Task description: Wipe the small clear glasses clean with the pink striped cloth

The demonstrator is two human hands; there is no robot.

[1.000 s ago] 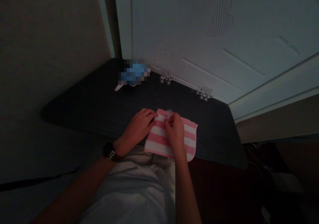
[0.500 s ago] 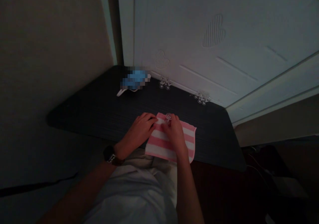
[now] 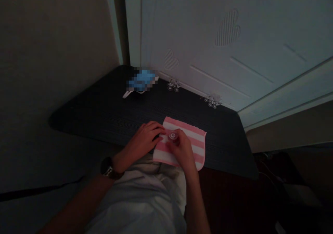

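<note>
A pink-and-white striped cloth [image 3: 196,136] lies spread at the near edge of the dark tabletop. Over its middle, my right hand [image 3: 182,149] pinches a small clear round piece that looks like a suction cup [image 3: 173,135] between thumb and fingers. My left hand [image 3: 148,136] rests at the cloth's left edge, thumb apart from the outstretched fingers, with the fingertips touching the cloth. A dark watch [image 3: 108,168] is on the left wrist.
At the back of the dark table [image 3: 104,109], against a white panel [image 3: 192,36] with raised hearts, stand two groups of similar clear pieces, one on the left [image 3: 173,84] and one on the right [image 3: 213,101]. A blue blurred-out item [image 3: 142,80] lies at the back left.
My right hand has drawn the clear suction cup nearer to me, from the cloth's far edge to its middle, and its round face has turned. The left hand stays at the cloth's edge.
</note>
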